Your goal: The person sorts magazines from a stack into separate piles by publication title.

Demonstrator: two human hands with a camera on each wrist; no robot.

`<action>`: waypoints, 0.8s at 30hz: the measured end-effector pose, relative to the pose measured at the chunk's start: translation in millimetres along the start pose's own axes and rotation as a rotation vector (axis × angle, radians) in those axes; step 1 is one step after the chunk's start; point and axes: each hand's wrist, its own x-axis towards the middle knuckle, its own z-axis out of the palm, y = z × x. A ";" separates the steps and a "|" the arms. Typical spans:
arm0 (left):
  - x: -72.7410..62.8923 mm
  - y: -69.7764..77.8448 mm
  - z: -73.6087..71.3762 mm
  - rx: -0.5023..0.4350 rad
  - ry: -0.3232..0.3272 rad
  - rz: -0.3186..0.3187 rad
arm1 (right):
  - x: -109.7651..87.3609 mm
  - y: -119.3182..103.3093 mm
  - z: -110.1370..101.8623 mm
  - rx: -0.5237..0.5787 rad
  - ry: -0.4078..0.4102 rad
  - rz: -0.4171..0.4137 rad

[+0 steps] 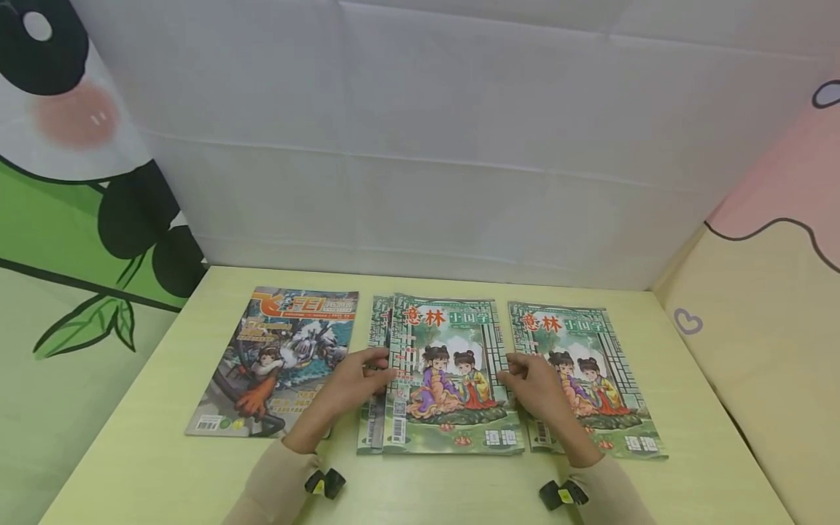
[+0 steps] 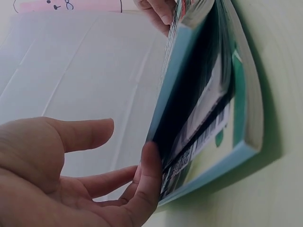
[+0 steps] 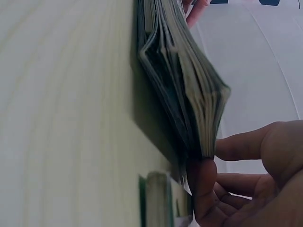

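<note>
At the middle of the table a green magazine with two cartoon figures on its cover lies over other magazines whose left edges stick out. My left hand is at its left edge. In the left wrist view a finger touches the blue-edged spine, while the thumb stands apart from it. My right hand pinches the right edge between thumb and finger. In the right wrist view the pages are bent above the table, with the thumb against the cover.
A matching green magazine lies at the right, partly under my right forearm. Another magazine, with a grey and orange cover, lies at the left. The pale yellow table ends at a white back wall, with printed cloth at both sides.
</note>
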 end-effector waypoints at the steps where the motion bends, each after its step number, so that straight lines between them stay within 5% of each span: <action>1: -0.1 0.4 -0.1 0.000 0.002 0.000 | 0.3 0.1 0.0 0.000 0.002 -0.002; 24: 0.0 -3.5 6.0 -0.010 0.057 0.018 | -0.1 4.2 -3.9 0.142 -0.031 -0.007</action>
